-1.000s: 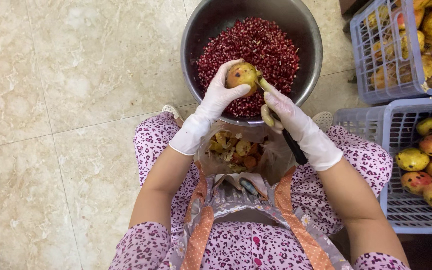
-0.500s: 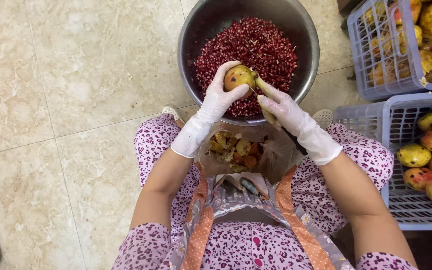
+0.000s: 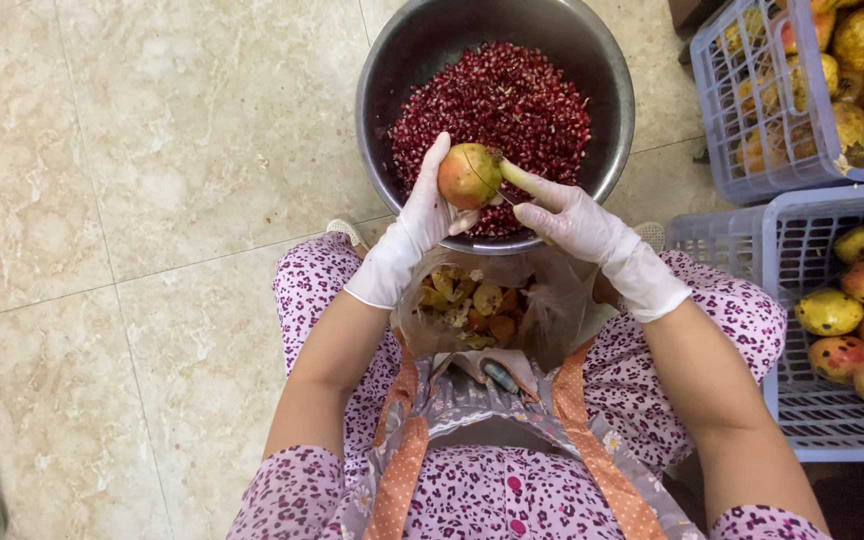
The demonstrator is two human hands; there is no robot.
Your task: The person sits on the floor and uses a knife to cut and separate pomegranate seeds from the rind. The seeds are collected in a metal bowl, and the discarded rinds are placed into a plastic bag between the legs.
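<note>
My left hand [image 3: 414, 232], in a white glove, grips a yellow-red pomegranate [image 3: 467, 174] over the near rim of a dark metal bowl [image 3: 382, 110]. The bowl is heaped with red pomegranate seeds [image 3: 497, 105]. My right hand [image 3: 574, 222], also gloved, holds a knife against the fruit's right side; the blade is mostly hidden and I cannot make out the handle. Both hands hover above a clear plastic bag [image 3: 542, 310] on my lap, which holds pieces of peel [image 3: 462, 305].
Two pale blue plastic crates stand at the right: the far one [image 3: 742, 120] and the near one [image 3: 802, 410], both holding whole pomegranates [image 3: 857, 330]. Beige tiled floor [image 3: 132, 200] spreads to the left. I sit in a patterned outfit and apron.
The view has shifted slightly. My hands stay on the pomegranate above the bowl's rim; the fruit has turned a little in my left hand, and the right hand has drawn closer to it.
</note>
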